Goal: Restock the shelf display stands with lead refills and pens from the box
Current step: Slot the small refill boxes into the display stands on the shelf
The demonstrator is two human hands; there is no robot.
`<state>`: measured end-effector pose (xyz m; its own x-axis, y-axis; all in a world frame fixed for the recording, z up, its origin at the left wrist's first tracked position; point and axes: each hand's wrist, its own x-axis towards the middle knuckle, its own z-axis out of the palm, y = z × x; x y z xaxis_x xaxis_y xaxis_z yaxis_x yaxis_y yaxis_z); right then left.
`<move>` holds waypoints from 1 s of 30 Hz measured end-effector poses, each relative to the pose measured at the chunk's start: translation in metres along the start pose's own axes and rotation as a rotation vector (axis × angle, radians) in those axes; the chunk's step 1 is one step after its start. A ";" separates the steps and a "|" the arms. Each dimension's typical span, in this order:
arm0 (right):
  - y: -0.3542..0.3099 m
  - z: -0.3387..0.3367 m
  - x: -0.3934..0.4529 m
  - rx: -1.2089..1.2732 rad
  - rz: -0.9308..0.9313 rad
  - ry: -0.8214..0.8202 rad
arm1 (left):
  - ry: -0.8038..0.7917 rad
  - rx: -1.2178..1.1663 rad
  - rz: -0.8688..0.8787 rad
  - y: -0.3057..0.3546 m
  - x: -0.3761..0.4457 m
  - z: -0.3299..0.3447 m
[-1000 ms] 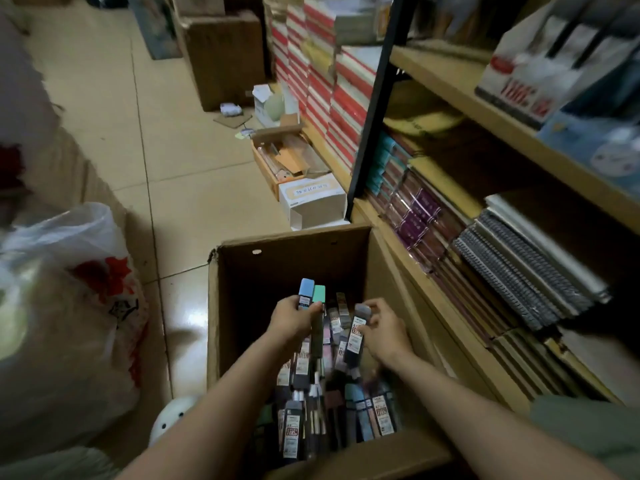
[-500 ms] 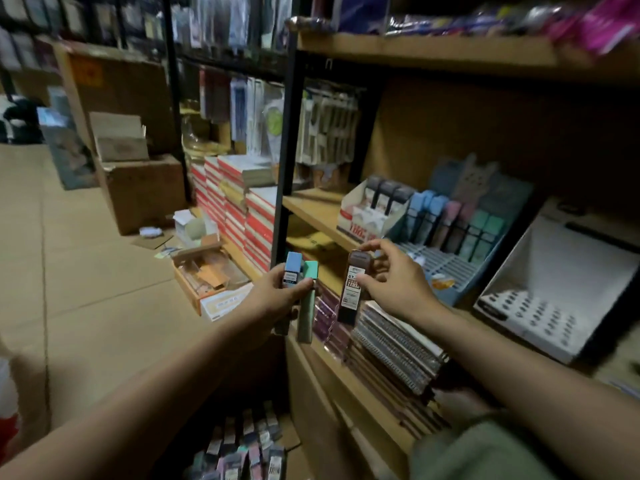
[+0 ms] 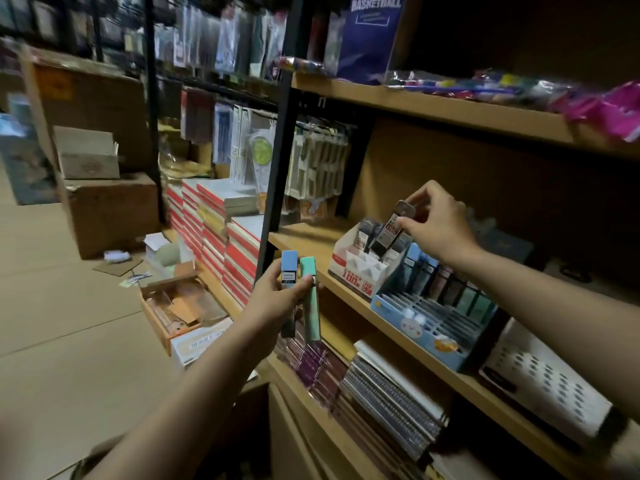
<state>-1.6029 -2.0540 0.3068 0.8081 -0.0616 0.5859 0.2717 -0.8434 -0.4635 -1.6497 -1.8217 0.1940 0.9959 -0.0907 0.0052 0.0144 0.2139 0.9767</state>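
Head view: the right hand point(image 3: 436, 225) pinches a dark lead refill case point(image 3: 389, 232) near its top between thumb and fingers, holding it tilted with its lower end down among the other dark cases in the white display stand point(image 3: 360, 268) on the middle shelf point(image 3: 304, 237). The case carries a white label with red figures, too blurred to read for certain. The white stand's front shows red print reading "100" with further characters that cannot be made out. Just to its right stands a blue display stand point(image 3: 415, 323) with a cartoon face on its front, a row of pastel cases at its back and open slots in front. Further right is a white perforated stand point(image 3: 550, 386).

The left hand point(image 3: 277, 299) grips two upright cases side by side, fingers wrapped round them: a blue-capped case point(image 3: 288, 268) with a small white label, text unreadable, and a green case point(image 3: 310, 299). They are held in the air in front of the shelf edge, apart from the stands.

On the upper shelf a dark blue package point(image 3: 369, 36) reads "BASKETBALL".

Half a second ago the right hand held the dark case in the air left of the white stand; now it has reached to the stand and the case's foot is in it. The left hand's hold is unchanged. The camera has moved closer to the shelf, and the box of cases has left the frame.
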 end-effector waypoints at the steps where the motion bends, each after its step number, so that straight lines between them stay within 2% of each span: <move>1: 0.000 0.009 0.008 -0.011 -0.004 -0.008 | 0.011 -0.027 -0.016 0.000 0.006 -0.002; 7: 0.001 0.057 0.040 -0.059 0.018 -0.022 | 0.025 -0.204 -0.136 -0.007 0.031 -0.013; 14: 0.017 0.086 0.050 -0.189 0.016 -0.102 | -0.008 -0.221 -0.191 -0.016 0.041 -0.018; 22: 0.036 0.102 0.050 -0.644 -0.225 -0.079 | -0.038 -0.149 -0.202 -0.020 0.033 -0.005; 26: 0.037 0.097 0.043 -0.780 -0.235 -0.099 | -0.041 -0.102 -0.151 -0.016 0.029 -0.002; 28: 0.031 0.086 0.033 -0.672 -0.212 -0.104 | -0.048 -0.089 -0.127 -0.016 0.029 -0.001; 30: 0.021 0.074 0.012 -0.316 -0.117 -0.174 | -0.059 -0.077 -0.122 -0.017 0.029 0.001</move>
<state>-1.5487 -2.0330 0.2553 0.8652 0.1136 0.4883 0.2147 -0.9641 -0.1561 -1.6215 -1.8293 0.1776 0.9794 -0.1767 -0.0976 0.1438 0.2714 0.9517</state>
